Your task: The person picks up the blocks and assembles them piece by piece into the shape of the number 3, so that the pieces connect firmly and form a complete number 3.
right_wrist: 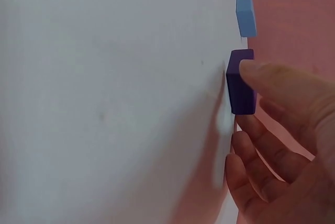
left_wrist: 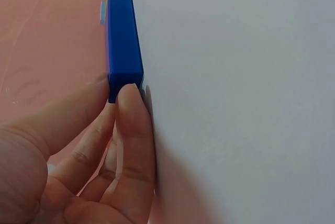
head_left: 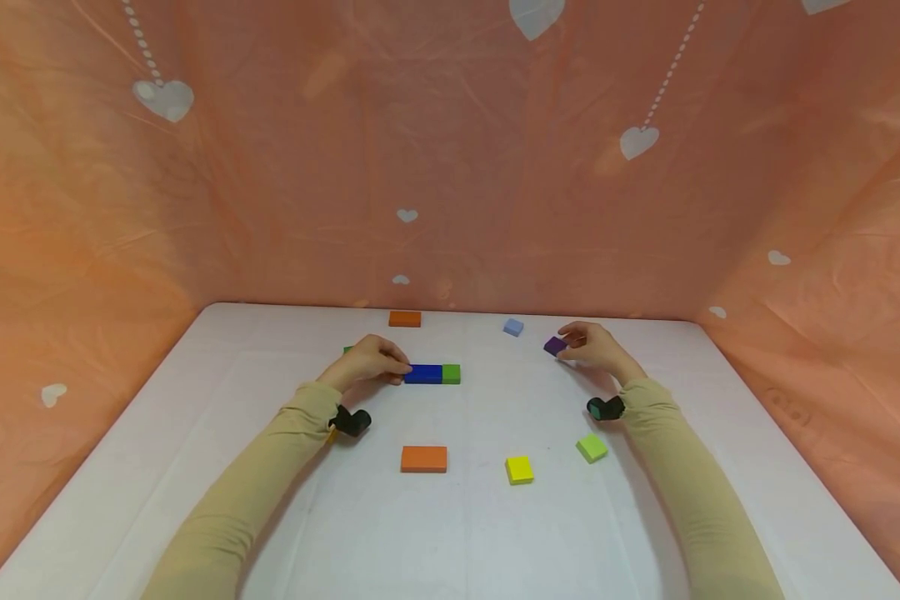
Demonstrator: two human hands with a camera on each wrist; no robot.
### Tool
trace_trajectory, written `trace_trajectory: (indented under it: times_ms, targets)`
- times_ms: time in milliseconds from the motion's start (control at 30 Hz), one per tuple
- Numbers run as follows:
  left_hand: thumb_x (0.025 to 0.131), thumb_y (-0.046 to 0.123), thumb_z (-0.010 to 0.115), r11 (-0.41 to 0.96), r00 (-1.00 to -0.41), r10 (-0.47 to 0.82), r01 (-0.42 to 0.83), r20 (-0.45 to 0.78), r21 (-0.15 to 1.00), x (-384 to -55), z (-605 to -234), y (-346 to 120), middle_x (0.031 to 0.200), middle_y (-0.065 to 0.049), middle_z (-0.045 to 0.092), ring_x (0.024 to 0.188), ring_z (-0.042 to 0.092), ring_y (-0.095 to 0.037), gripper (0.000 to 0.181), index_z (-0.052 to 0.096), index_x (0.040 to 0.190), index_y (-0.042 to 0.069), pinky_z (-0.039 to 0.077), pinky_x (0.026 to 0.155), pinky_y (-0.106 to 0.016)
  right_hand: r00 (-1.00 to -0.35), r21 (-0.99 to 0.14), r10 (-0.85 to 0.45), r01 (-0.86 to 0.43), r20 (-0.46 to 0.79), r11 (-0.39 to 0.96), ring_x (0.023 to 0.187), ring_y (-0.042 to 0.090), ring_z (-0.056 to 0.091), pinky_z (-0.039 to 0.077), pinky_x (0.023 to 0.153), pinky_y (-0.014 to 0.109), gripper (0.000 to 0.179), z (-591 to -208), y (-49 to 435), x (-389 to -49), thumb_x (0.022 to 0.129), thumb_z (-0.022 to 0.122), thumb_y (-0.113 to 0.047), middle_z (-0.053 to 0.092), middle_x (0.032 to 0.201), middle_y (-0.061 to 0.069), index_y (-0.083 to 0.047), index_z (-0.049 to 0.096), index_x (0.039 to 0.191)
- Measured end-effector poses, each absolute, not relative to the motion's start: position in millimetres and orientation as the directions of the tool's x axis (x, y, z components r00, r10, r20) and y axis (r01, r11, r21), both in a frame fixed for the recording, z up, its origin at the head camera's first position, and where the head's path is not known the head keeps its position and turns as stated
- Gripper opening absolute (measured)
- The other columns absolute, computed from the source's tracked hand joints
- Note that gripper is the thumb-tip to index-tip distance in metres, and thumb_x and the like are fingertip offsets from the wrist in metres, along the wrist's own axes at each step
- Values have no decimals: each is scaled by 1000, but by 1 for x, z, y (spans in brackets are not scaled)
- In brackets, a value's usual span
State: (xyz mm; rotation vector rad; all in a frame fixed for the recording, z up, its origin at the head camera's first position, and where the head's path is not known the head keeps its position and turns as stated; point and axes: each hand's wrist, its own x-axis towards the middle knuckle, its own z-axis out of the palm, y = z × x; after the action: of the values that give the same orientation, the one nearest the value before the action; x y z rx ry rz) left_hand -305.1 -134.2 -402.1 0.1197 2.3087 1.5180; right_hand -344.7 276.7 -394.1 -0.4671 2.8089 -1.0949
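Observation:
My left hand (head_left: 373, 360) is at the left end of a long blue block (head_left: 423, 374), its thumb and a fingertip pinching that end in the left wrist view. A green block (head_left: 452, 374) sits end to end with the blue one, on its right. Farther right, my right hand (head_left: 594, 346) holds a dark purple block (right_wrist: 242, 88) between the thumb, laid on its face, and the fingers partly hidden behind it. Beyond the purple block lies a light blue block (head_left: 513, 327).
An orange block (head_left: 405, 319) lies near the back edge of the white table (head_left: 465, 533), and another orange block (head_left: 423, 459) nearer the front. Yellow (head_left: 520, 470) and lime (head_left: 592, 448) blocks lie front right. A green piece (head_left: 348, 350) and a yellow-orange one (head_left: 332, 436) are partly hidden by the left arm.

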Motion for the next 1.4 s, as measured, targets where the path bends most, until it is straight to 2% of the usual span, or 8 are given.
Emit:
trace_trajectory:
  times_ms: [800, 1100, 1400]
  targets:
    - [88, 4, 68, 440, -929, 277, -105, -246, 892, -305, -403, -134, 86, -11, 65, 67, 63, -15, 18, 66, 102, -7, 56, 69, -27, -953, -646, -302, -241, 17, 724, 101, 35, 55, 44, 93, 46, 38, -395, 271, -345, 83, 70, -3, 60, 111, 23, 8, 59, 118]
    - [88, 3, 67, 433, -925, 292, -100, -244, 896, -305, -402, -133, 85, -11, 66, 68, 63, -15, 19, 65, 103, -8, 56, 69, -27, -960, -636, -278, -197, -30, 746, 106, 35, 53, 43, 96, 47, 40, -394, 272, -344, 85, 66, -3, 58, 116, 23, 6, 57, 123]
    - [88, 2, 67, 416, -923, 286, -122, -257, 901, -304, -402, -134, 87, -12, 65, 68, 65, -13, 19, 65, 104, -8, 56, 69, -27, -959, -639, -283, -203, -23, 742, 106, 35, 54, 43, 96, 48, 38, -390, 271, -341, 86, 64, -2, 59, 116, 22, 5, 58, 123]
